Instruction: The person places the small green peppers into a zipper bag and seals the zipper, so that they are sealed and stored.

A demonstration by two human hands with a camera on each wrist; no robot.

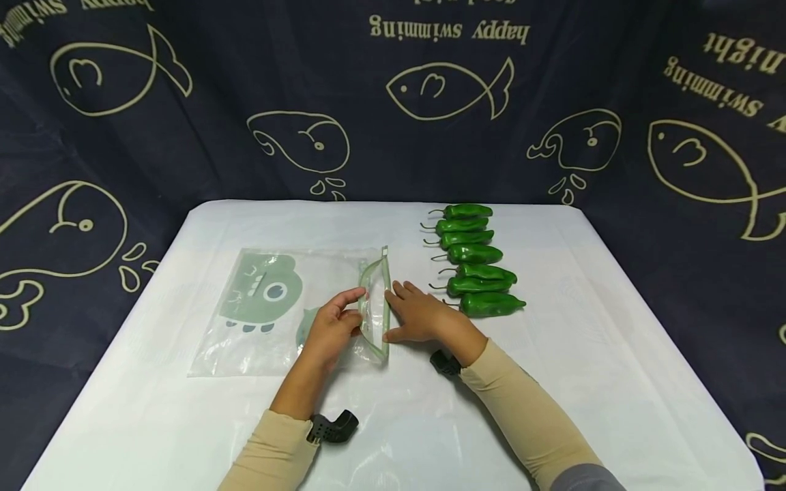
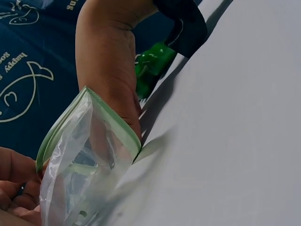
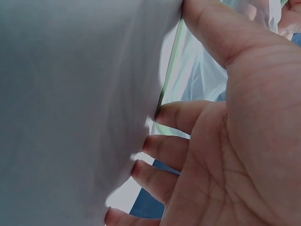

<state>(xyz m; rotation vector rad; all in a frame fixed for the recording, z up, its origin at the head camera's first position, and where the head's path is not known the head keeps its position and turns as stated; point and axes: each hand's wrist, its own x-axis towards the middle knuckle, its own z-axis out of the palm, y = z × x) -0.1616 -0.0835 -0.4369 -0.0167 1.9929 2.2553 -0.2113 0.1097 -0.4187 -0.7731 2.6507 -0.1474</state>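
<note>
Item, one bag point(image 1: 282, 320): clear plastic printed with green cartoon figures (one showed a large round eye), lying on the white table point(image 1: 583, 354) left of centre. Its green-edged rim point(image 1: 387, 300) faced right, and we noted its two edges spread well apart in the middle and meeting at the near and far ends.

Item, one left hand point(image 1: 333, 327): fingers curled, thumb and fingertips pinching the left edge of that rim.

Item, one right hand point(image 1: 420, 315): fingers straight and spread, tips pressing the right edge of the rim at the table, clasped around nothing.

Item, seven green peppers point(image 1: 475, 255): laid in a row from near to far, right of the bag, stems pointing left. We recorded the nearest pepper just beside the right hand.

Item, two tan sleeves point(image 1: 531, 409), with a black wrist camera point(image 1: 334, 427) at each cuff.

Item, one dark blue cloth point(image 1: 393, 164): behind the table's far edge, patterned with pale fish, whales and lettering.
</note>
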